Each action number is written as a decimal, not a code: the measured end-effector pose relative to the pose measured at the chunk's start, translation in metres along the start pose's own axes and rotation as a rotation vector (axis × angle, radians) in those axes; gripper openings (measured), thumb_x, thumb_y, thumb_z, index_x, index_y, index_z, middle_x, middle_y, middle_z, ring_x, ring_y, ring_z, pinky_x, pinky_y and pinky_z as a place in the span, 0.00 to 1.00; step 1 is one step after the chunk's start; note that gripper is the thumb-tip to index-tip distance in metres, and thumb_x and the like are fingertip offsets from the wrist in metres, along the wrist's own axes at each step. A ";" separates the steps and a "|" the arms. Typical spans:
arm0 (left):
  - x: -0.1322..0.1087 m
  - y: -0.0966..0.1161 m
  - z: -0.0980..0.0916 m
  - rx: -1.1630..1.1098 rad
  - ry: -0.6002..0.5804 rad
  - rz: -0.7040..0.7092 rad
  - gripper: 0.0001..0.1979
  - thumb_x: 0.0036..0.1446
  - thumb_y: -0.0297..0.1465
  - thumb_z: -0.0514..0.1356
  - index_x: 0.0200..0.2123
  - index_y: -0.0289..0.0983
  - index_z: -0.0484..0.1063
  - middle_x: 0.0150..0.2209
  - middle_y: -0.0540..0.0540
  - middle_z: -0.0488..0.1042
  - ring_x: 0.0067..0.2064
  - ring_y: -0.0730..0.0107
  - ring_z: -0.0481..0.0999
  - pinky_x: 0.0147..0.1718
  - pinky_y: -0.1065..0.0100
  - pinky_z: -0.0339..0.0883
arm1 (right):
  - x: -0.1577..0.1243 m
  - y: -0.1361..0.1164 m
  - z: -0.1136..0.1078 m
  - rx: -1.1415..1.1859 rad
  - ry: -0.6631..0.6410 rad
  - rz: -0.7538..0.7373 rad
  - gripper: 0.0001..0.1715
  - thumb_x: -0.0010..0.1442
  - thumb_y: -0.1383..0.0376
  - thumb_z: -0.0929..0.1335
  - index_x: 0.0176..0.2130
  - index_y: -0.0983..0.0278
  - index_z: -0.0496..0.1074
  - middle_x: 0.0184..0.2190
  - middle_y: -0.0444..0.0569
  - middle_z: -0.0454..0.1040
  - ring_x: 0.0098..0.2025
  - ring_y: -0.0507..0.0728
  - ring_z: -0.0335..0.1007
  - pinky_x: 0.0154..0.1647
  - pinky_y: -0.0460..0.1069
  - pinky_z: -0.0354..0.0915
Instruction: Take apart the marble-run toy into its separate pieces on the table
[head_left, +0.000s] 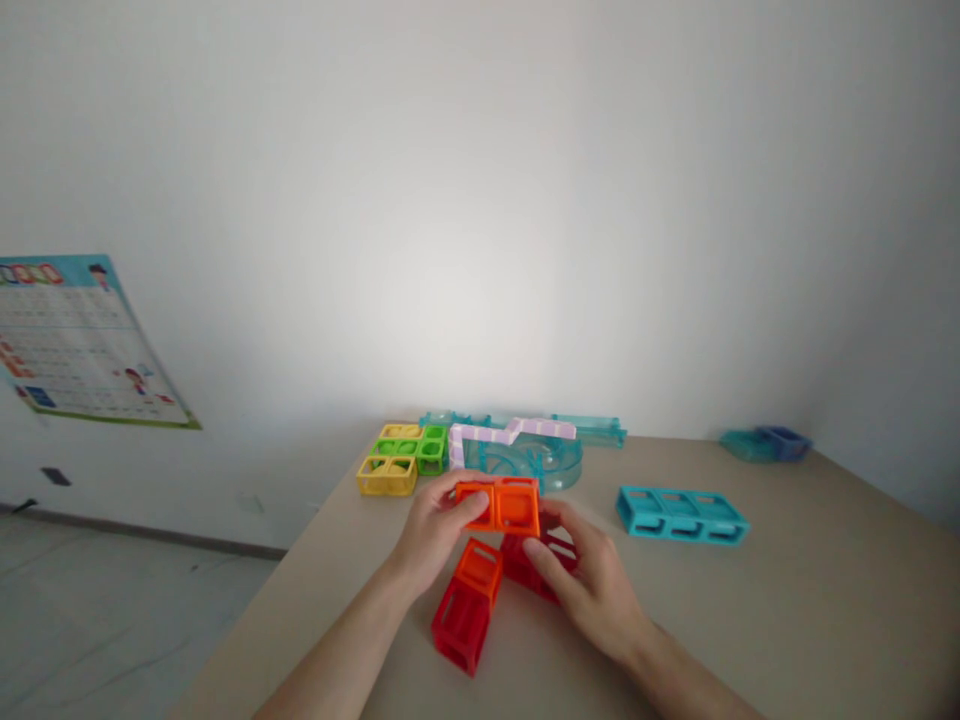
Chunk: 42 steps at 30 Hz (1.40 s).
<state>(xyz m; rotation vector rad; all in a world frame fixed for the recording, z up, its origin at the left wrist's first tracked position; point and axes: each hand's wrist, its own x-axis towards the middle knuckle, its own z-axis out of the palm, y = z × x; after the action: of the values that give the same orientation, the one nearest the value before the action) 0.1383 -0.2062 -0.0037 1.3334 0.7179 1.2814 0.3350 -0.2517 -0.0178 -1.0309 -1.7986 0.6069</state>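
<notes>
My left hand (pixel 429 535) is closed on a pair of joined orange open-frame cube blocks (pixel 517 508), thumb across the left cube. My right hand (pixel 596 580) curls around a red open-frame block (pixel 529 568), its thumb in front and its fingers behind, close to the right end of the orange pair. Whether the red block touches the orange pair cannot be made out, as the fingers cover part of it. Below the hands, an orange-and-red block piece (pixel 466 610) lies slanted on the table.
Yellow blocks (pixel 386 477) and green blocks (pixel 431 450) stand at the back left. Beside them are a lilac zigzag piece (pixel 480 434) and clear teal track parts (pixel 562 465). A turquoise three-cube block (pixel 682 516) lies right; a dark blue piece (pixel 786 442) sits farther back.
</notes>
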 end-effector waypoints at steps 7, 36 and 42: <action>0.009 -0.002 -0.007 -0.458 0.158 -0.117 0.12 0.54 0.33 0.65 0.42 0.38 0.72 0.40 0.46 0.78 0.38 0.66 0.78 0.34 0.64 0.74 | -0.002 -0.014 0.006 -0.358 -0.178 -0.225 0.18 0.61 0.67 0.65 0.52 0.57 0.66 0.49 0.54 0.69 0.51 0.63 0.65 0.51 0.59 0.64; 0.001 -0.027 0.011 0.262 0.381 0.051 0.11 0.56 0.38 0.60 0.39 0.39 0.74 0.36 0.48 0.77 0.36 0.66 0.75 0.36 0.68 0.68 | -0.004 -0.025 0.019 -0.382 -0.329 -0.112 0.28 0.44 0.69 0.71 0.47 0.61 0.69 0.49 0.50 0.68 0.55 0.63 0.57 0.58 0.56 0.57; -0.003 -0.027 0.013 0.414 0.289 0.277 0.08 0.59 0.35 0.58 0.39 0.39 0.74 0.40 0.45 0.75 0.44 0.64 0.74 0.46 0.64 0.65 | -0.002 -0.024 0.019 -0.381 -0.324 -0.084 0.27 0.42 0.69 0.71 0.45 0.60 0.69 0.47 0.49 0.68 0.53 0.63 0.57 0.56 0.56 0.58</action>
<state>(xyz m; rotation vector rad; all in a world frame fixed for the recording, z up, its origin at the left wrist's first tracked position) 0.1562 -0.2070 -0.0277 1.6399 1.0702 1.6289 0.3088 -0.2657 -0.0087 -1.1490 -2.2923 0.4028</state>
